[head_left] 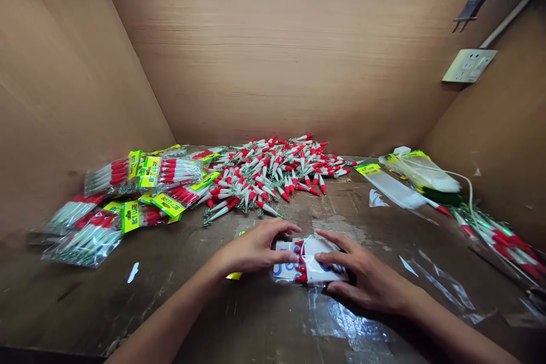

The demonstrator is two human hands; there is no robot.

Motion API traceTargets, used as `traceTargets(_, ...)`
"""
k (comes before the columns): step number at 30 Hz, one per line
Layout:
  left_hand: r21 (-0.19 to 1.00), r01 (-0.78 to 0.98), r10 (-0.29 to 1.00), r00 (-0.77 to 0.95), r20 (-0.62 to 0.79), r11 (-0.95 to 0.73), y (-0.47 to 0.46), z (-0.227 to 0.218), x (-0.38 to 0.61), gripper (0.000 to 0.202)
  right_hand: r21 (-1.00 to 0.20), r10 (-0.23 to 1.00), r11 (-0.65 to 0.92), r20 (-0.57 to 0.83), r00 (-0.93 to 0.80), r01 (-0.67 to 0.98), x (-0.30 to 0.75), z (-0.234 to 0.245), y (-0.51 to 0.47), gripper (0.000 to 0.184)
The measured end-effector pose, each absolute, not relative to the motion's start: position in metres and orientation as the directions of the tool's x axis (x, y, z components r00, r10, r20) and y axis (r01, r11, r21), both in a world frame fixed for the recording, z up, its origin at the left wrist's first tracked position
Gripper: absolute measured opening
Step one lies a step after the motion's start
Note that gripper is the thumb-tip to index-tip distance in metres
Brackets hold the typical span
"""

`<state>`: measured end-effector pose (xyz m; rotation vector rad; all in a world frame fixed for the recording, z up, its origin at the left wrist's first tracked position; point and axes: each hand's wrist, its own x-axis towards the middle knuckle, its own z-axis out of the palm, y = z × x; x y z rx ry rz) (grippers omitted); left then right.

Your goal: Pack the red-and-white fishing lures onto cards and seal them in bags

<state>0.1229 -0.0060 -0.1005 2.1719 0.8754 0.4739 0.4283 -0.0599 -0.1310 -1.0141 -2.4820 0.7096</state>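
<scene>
In front of me lies a clear plastic packet of fishing lures (301,268), red ends showing beside a white card printed in blue. My left hand (253,247) grips its left end, thumb on the plastic and index finger curved along the far edge. Bits of a yellow header card (234,276) show from under that hand. My right hand (369,273) is closed round the packet's right end, fingers on top and thumb by the near edge. Beyond both hands is a heap of loose red-and-white lures (268,173) with green prongs.
Filled lure packets (149,179) are piled at left. At right lie flat clear bags with yellow headers (426,173), more lures (512,247) and plastic scraps (452,284). A white paper piece (133,273) rests near left. A plug (471,8) hangs near the wall socket (469,65).
</scene>
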Motion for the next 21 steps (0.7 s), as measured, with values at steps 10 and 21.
traceTargets(10, 0.534, 0.524, 0.670, 0.734, 0.112, -0.663, -0.021, -0.121, 0.138, 0.100, -0.587, 0.745, 0.618, 0.225, -0.628, 0.523, 0.433, -0.141, -0.054, 0.044)
traceTargets(21, 0.439, 0.595, 0.707, 0.691, 0.147, -0.673, -0.024, -0.131, 0.148, 0.095, -0.574, 0.758, 0.603, 0.196, -0.622, 0.554, 0.433, -0.142, -0.050, 0.062)
